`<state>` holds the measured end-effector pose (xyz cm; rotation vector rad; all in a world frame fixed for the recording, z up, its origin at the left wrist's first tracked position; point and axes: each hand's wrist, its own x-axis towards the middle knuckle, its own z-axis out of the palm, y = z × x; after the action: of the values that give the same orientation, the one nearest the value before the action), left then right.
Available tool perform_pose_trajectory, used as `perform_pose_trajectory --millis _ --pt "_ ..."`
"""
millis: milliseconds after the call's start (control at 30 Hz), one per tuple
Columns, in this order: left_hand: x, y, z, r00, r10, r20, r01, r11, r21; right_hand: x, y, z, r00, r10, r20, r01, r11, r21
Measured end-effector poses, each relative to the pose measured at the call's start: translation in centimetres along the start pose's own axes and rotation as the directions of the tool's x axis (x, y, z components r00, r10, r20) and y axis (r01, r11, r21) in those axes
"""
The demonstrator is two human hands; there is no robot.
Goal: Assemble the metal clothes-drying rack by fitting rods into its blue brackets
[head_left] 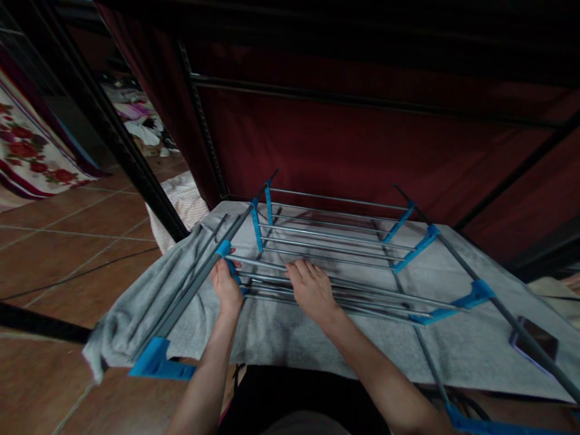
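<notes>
A rack with grey tube sides, blue plastic brackets and thin metal rods lies on a grey cloth [362, 356]. My left hand [226, 287] is wrapped round the left blue bracket [223, 248], by the end of a metal rod [265, 264]. Over the same rod curl the fingers of my right hand [312, 290], a little right of the left hand. The rod's far end lies across the right blue bracket [457, 305]. Several more rods run below it, partly hidden by my right hand. Farther back, rods [335, 231] span other pairs of blue brackets.
A phone [534, 344] lies on the cloth at right, beside a grey tube. Blue end pieces [158, 360] overhang the front edge. Dark metal posts [122, 142] and a dark red curtain [362, 145] stand behind. Tiled floor [81, 254] with a cable lies left.
</notes>
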<state>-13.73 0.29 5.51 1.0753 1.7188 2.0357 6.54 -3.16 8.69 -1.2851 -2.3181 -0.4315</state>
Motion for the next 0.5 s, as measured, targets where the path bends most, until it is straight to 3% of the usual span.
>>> perform_pose_trajectory --millis 133,500 --pt "0.3 -0.7 -0.1 0.998 -0.061 0.021 0.062 0.996 -0.060 0.1 0.3 -0.1 1.000 -0.030 -0.005 0.030 0.999 0.024" --pt "0.4 -0.6 -0.2 0.999 0.022 0.045 -0.021 1.000 -0.013 1.3 1.1 -1.1 0.998 -0.060 0.011 0.059 0.994 0.087"
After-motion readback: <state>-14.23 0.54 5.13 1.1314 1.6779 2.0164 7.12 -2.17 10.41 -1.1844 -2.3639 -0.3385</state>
